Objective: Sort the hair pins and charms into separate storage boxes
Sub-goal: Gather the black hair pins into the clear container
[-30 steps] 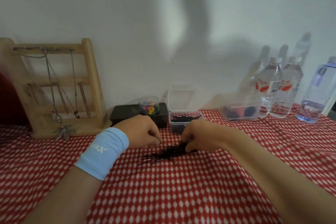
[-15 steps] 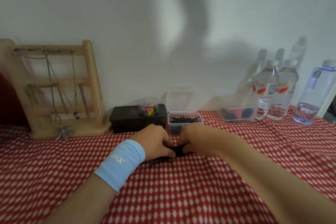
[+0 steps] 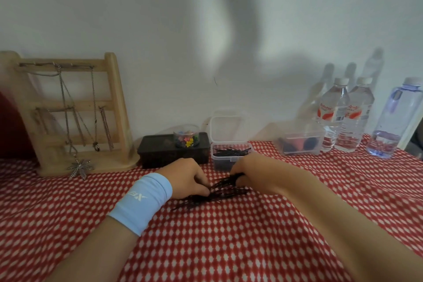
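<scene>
Pinching hair pins (image 3: 225, 192) with curled fingers (image 3: 202, 186), left hand (image 3: 183, 174) and right hand (image 3: 254, 167), now wider apart, screen black case (image 3: 160, 147) and clear box (image 3: 223, 163).

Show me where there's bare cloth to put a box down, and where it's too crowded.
Bare tablecloth lies between the forearms, nearer than the hair pins; also left, before the wooden stand, and right, before the clear container and bottles. Crowded: the back row by the wall, and the centre, where the left hand and right hand grip pins.
</scene>
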Demonstrator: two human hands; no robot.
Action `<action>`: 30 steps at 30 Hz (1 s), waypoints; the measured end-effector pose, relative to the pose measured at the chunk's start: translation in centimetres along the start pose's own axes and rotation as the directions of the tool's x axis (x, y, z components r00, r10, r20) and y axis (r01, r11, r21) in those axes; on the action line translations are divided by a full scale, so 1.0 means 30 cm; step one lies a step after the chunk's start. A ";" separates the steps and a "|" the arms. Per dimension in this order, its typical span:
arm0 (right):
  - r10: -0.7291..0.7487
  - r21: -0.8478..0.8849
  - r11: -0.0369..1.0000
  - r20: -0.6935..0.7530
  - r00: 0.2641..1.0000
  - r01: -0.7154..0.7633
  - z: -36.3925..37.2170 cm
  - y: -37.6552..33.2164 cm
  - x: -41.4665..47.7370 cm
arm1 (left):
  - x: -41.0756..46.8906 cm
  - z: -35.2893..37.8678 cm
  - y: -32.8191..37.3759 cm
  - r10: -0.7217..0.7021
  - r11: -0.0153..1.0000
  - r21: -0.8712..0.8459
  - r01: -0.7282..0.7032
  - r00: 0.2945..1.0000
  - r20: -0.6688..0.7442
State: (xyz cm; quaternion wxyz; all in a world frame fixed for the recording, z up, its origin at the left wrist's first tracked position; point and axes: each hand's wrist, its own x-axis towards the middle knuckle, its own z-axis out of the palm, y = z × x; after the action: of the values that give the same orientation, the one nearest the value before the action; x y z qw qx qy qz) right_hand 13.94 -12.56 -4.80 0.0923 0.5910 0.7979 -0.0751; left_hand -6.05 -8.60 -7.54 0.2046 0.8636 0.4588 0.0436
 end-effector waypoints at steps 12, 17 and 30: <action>-0.064 0.506 0.847 -0.206 0.976 0.162 0.077 0.033 0.012 | 0.001 -0.009 0.034 -0.008 0.986 -0.166 -0.012 0.993 -0.121; -0.104 0.561 0.808 -0.165 0.981 0.180 0.095 0.020 0.022 | 0.001 -0.004 0.053 -0.017 0.949 -0.312 -0.040 0.984 -0.179; -0.170 0.990 -0.006 -0.140 0.975 0.141 0.122 0.058 0.025 | 0.006 -0.023 0.065 -0.049 0.881 -0.416 -0.226 0.831 -0.554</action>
State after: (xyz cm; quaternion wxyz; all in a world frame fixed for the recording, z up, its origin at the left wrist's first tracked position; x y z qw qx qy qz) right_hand 15.61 -12.19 -8.57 -0.3490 0.3925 0.5740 -0.6282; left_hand -4.61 -9.19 -6.17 0.2628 0.7603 0.4320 0.4077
